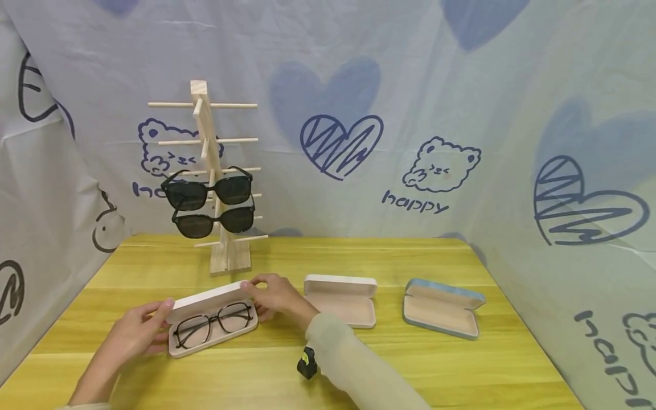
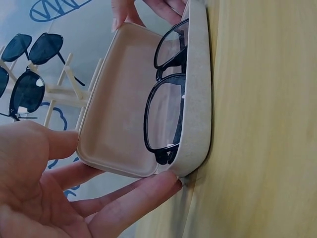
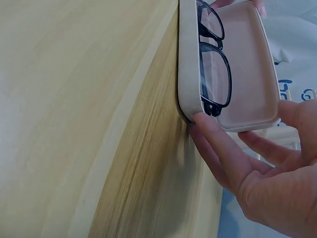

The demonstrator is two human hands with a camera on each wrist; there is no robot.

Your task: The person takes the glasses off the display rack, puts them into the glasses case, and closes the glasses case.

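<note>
A white glasses case (image 1: 212, 341) stands with its lid raised on the table. Inside it lies a pair of clear-lensed eyeglasses (image 1: 212, 324) with dark frames and folded temples. My left hand (image 1: 134, 333) grips the left end of the case, the thumb at the lid's edge and fingers by the base, as the left wrist view shows. At the opposite end my right hand (image 1: 274, 295) holds the case the same way. In the right wrist view, the right thumb touches the lid (image 3: 247, 69) and a finger meets the base's corner.
Behind the case, a wooden display stand (image 1: 230, 259) carries two pairs of sunglasses (image 1: 233, 191). To the right stand an open white case (image 1: 353, 313) and an open blue case (image 1: 441, 324), with no glasses visible in either. Patterned cloth (image 1: 338, 222) hangs beyond the table (image 1: 512, 364).
</note>
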